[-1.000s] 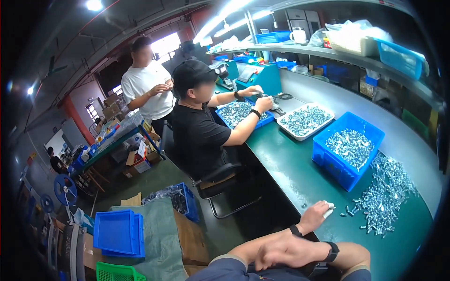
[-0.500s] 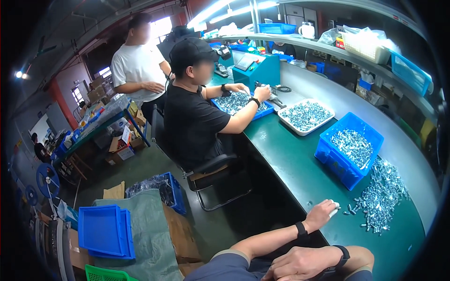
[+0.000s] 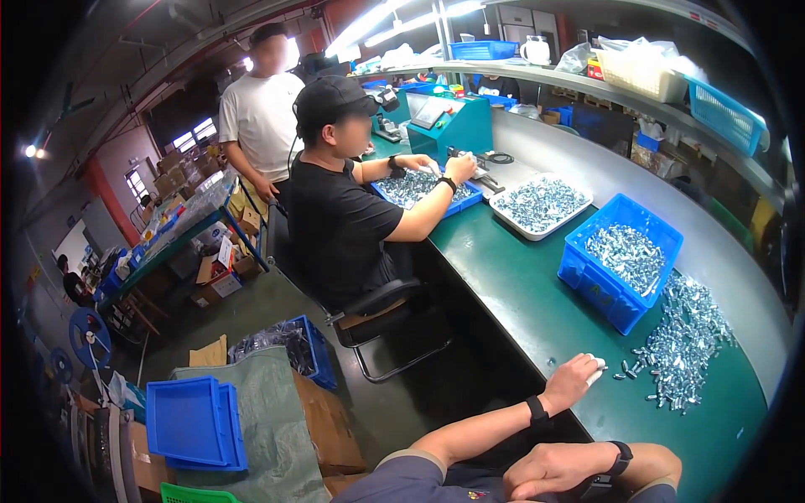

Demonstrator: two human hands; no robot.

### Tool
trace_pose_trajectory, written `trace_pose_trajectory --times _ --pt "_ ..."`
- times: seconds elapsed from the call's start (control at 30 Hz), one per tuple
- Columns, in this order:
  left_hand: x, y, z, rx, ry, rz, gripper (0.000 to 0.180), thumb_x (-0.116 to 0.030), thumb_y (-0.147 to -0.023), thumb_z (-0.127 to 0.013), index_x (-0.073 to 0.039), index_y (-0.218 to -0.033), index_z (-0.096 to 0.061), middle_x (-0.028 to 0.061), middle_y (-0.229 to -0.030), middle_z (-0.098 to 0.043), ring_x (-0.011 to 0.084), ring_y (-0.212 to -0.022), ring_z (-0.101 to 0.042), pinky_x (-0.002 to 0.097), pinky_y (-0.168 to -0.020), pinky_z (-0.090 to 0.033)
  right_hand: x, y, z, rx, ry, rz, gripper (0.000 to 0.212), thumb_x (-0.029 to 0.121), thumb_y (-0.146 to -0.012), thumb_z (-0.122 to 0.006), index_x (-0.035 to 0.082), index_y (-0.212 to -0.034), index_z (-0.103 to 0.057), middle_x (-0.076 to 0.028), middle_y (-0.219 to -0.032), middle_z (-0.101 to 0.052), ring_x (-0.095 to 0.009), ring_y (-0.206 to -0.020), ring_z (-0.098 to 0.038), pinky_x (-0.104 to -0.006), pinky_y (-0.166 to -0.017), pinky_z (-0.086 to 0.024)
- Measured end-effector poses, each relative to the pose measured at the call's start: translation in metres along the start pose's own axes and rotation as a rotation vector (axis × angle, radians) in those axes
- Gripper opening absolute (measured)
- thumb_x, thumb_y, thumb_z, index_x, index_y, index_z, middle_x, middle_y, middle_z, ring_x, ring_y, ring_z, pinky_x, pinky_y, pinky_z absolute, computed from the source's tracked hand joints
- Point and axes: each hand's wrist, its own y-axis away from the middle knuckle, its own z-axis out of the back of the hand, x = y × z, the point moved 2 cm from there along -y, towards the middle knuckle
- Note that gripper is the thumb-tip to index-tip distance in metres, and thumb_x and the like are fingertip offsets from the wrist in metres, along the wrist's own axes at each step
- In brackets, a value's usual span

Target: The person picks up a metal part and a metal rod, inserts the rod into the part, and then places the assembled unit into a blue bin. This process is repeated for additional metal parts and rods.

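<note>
My left hand (image 3: 570, 384) rests at the near edge of the green table, its fingers curled together, with white coverings on the fingertips. Anything between those fingers is too hidden to make out. A few small metal parts (image 3: 625, 370) lie just beyond them, beside a spread pile of shiny silver parts (image 3: 686, 339). My right hand (image 3: 549, 469) is drawn in close to my body, loosely closed, away from the parts, and I see nothing in it. Behind the pile stands a deep blue bin (image 3: 599, 295) filled with similar metal parts (image 3: 625, 256).
A co-worker in black (image 3: 348, 218) sits at the left, both hands over a shallow blue tray (image 3: 465, 206). Between us is a white tray (image 3: 524, 233) of parts. A teal machine (image 3: 465, 130) stands farther back. Another person in white (image 3: 262, 113) stands behind the co-worker. Blue trays (image 3: 186, 419) lie at the lower left.
My right hand has shifted slightly right, with its fingers tucked in more. The standing person has lowered an arm and turned this way. My left hand stays in place; the view tilts slightly.
</note>
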Motion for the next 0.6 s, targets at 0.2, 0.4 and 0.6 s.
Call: trace_pose_trajectory --times 0.2,0.4,0.6 --pt "-0.004 -0.001 0.001 0.016 -0.038 0.017 0.016 -0.011 -0.090 -0.070 -0.004 -0.103 -0.065 0.0111 -0.095 -0.064 0.0316 -0.091 -0.063 0.0422 -0.077 -0.053 -0.035 0.044 -0.002 -0.405 -0.079 -0.010 0.028 0.023 -0.106 -0.057 0.001 -0.098 -0.073 -0.009 -0.095 -0.070 -0.020 -0.086 -0.066 -0.0301 -0.079 -0.051" --pt "-0.001 -0.004 -0.003 0.019 -0.046 0.008 0.016 -0.010 -0.089 -0.070 -0.004 -0.103 -0.065 0.0112 -0.094 -0.064 0.0317 -0.091 -0.063 0.0418 -0.077 -0.053 -0.085 0.106 -0.018 -0.510 -0.074 -0.314 0.026 0.023 -0.104 -0.061 0.002 -0.102 -0.075 -0.007 -0.086 -0.070 -0.019 -0.079 -0.066 -0.0295 -0.076 -0.052" --pt "-0.003 -0.008 0.000 0.025 -0.066 0.010 0.018 -0.009 -0.088 -0.071 -0.004 -0.104 -0.066 0.0106 -0.095 -0.065 0.0312 -0.091 -0.064 0.0407 -0.078 -0.053 -0.106 0.128 -0.041 -0.482 -0.305 -0.471 0.026 0.025 -0.103 -0.061 0.003 -0.110 -0.075 -0.008 -0.085 -0.071 -0.021 -0.076 -0.068 -0.0316 -0.074 -0.054"
